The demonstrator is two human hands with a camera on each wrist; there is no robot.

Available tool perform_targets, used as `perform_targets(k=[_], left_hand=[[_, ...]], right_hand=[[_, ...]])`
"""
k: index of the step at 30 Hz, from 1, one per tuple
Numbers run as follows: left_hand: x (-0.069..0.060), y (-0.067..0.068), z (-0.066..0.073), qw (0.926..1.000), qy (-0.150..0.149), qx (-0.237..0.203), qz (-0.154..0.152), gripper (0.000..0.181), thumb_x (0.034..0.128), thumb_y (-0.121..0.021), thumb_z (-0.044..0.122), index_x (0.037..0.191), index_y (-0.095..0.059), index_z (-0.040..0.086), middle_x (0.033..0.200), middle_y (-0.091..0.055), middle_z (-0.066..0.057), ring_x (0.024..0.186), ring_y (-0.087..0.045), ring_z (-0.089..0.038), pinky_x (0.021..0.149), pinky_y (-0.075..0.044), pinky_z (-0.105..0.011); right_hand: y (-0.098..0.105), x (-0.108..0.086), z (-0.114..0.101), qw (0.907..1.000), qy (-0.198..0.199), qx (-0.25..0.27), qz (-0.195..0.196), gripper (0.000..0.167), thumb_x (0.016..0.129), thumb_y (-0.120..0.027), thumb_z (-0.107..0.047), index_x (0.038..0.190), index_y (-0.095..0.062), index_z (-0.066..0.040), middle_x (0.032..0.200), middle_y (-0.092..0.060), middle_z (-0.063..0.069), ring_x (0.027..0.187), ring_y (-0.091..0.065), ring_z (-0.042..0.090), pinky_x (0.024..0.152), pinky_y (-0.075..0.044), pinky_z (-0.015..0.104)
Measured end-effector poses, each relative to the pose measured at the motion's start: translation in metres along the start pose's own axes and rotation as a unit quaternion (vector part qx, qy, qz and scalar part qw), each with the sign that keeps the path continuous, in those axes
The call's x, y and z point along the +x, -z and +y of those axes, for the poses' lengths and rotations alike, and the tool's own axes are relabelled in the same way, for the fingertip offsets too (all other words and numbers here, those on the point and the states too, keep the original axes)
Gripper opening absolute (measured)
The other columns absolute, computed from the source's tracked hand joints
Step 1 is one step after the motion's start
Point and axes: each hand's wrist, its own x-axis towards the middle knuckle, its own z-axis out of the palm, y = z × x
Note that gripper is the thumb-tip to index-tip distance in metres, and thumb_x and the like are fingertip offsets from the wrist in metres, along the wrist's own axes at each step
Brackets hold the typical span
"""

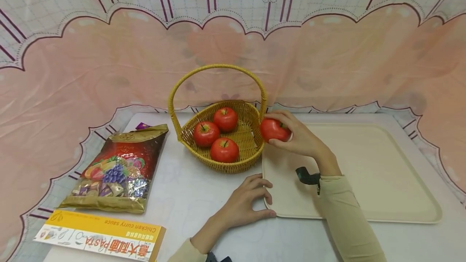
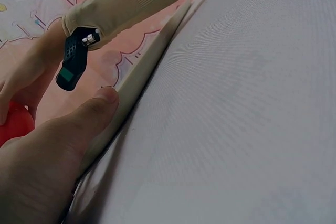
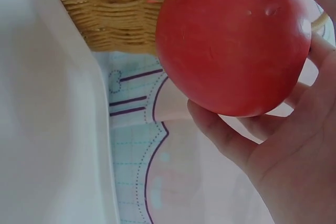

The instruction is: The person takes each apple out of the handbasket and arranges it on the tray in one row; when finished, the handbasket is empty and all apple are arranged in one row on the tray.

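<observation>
My right hand grips a red apple between thumb and fingers, just right of the basket's rim and above the tray's far left corner. In the right wrist view the apple fills much of the picture, with the wicker behind it. Three more red apples, one of them the front apple, lie in the yellow wicker basket. My left hand holds the near left corner of the cream tray, fingers bent over its rim. From the left wrist, the thumb shows against the tray's edge.
Left of the basket lies a red and gold bag of fruit candy. Nearer the front left is a yellow and white pasta box. The basket's tall handle arches up before a patterned pink cloth.
</observation>
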Motion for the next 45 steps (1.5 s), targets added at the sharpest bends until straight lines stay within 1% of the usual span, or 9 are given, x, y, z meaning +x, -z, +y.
perform_targets(k=[7, 14, 15, 17, 22, 29, 37, 45], left_hand=[[0.001, 0.000, -0.001, 1.0000, -0.006, 0.004, 0.005, 0.027, 0.0773, -0.068, 0.055, 0.087, -0.061, 0.031, 0.126, -0.054, 0.012, 0.137, -0.035, -0.020, 0.109, -0.035, -0.042], [0.001, 0.002, 0.000, 1.0000, -0.001, 0.002, -0.001, 0.028, 0.0770, -0.068, 0.055, 0.087, -0.061, 0.031, 0.126, -0.054, 0.013, 0.138, -0.034, -0.020, 0.110, -0.035, -0.042], [0.001, 0.002, 0.000, 1.0000, -0.001, 0.001, -0.001, 0.028, 0.0770, -0.068, 0.055, 0.087, -0.061, 0.031, 0.126, -0.054, 0.013, 0.138, -0.034, -0.020, 0.110, -0.035, -0.042], [0.001, 0.001, 0.000, 1.0000, 0.000, -0.001, -0.002, 0.028, 0.0771, -0.068, 0.055, 0.087, -0.061, 0.031, 0.126, -0.054, 0.013, 0.138, -0.035, -0.020, 0.110, -0.035, -0.042], [0.001, 0.000, 0.000, 1.0000, -0.002, 0.002, -0.001, 0.029, 0.0775, -0.068, 0.056, 0.090, -0.061, 0.030, 0.127, -0.053, 0.013, 0.137, -0.035, -0.020, 0.110, -0.035, -0.042], [0.002, 0.000, 0.000, 0.9997, -0.015, 0.019, 0.002, 0.029, 0.0783, -0.068, 0.055, 0.092, -0.060, 0.030, 0.126, -0.054, 0.011, 0.136, -0.036, -0.021, 0.111, -0.034, -0.040], [0.001, 0.000, 0.000, 0.9998, -0.012, 0.015, 0.000, 0.030, 0.0785, -0.067, 0.055, 0.092, -0.061, 0.030, 0.127, -0.053, 0.012, 0.137, -0.036, -0.021, 0.111, -0.033, -0.039], [0.001, 0.000, 0.000, 0.9997, -0.018, 0.018, 0.001, 0.029, 0.0790, -0.066, 0.055, 0.092, -0.060, 0.029, 0.126, -0.053, 0.012, 0.136, -0.036, -0.021, 0.111, -0.033, -0.039]], right_hand=[[0.003, -0.001, 0.004, 0.9998, -0.016, 0.002, -0.010, 0.062, 0.080, -0.073, -0.032, 0.136, -0.045, -0.030, 0.143, -0.036, -0.006, 0.119, -0.049, 0.024, 0.094, -0.046, 0.051], [0.005, -0.003, 0.009, 0.9996, -0.024, -0.007, -0.012, 0.062, 0.079, -0.074, -0.031, 0.134, -0.045, -0.038, 0.140, -0.039, -0.004, 0.118, -0.049, 0.023, 0.094, -0.046, 0.051], [0.005, -0.003, 0.010, 0.9995, -0.026, -0.010, -0.014, 0.062, 0.079, -0.074, -0.031, 0.134, -0.045, -0.038, 0.139, -0.039, -0.003, 0.118, -0.049, 0.023, 0.094, -0.046, 0.050], [0.005, -0.003, 0.011, 0.9993, -0.029, -0.015, -0.019, 0.062, 0.079, -0.074, -0.030, 0.134, -0.046, -0.036, 0.139, -0.040, -0.002, 0.118, -0.049, 0.024, 0.094, -0.046, 0.050], [0.005, -0.003, 0.013, 0.9985, -0.042, -0.020, -0.030, 0.064, 0.080, -0.073, -0.031, 0.136, -0.045, -0.028, 0.141, -0.039, 0.004, 0.121, -0.046, 0.027, 0.095, -0.045, 0.052], [0.002, -0.004, 0.021, 0.9973, -0.060, -0.020, -0.036, 0.064, 0.081, -0.072, -0.032, 0.136, -0.045, -0.021, 0.136, -0.045, 0.004, 0.120, -0.045, 0.025, 0.094, -0.046, 0.050], [-0.004, -0.006, 0.032, 0.9953, -0.079, -0.016, -0.055, 0.063, 0.080, -0.073, -0.032, 0.136, -0.046, -0.019, 0.131, -0.047, 0.005, 0.117, -0.047, 0.026, 0.092, -0.047, 0.050], [-0.008, -0.006, 0.036, 0.9952, -0.073, -0.022, -0.061, 0.063, 0.080, -0.073, -0.033, 0.135, -0.047, -0.018, 0.130, -0.047, 0.009, 0.116, -0.049, 0.029, 0.092, -0.047, 0.050]])
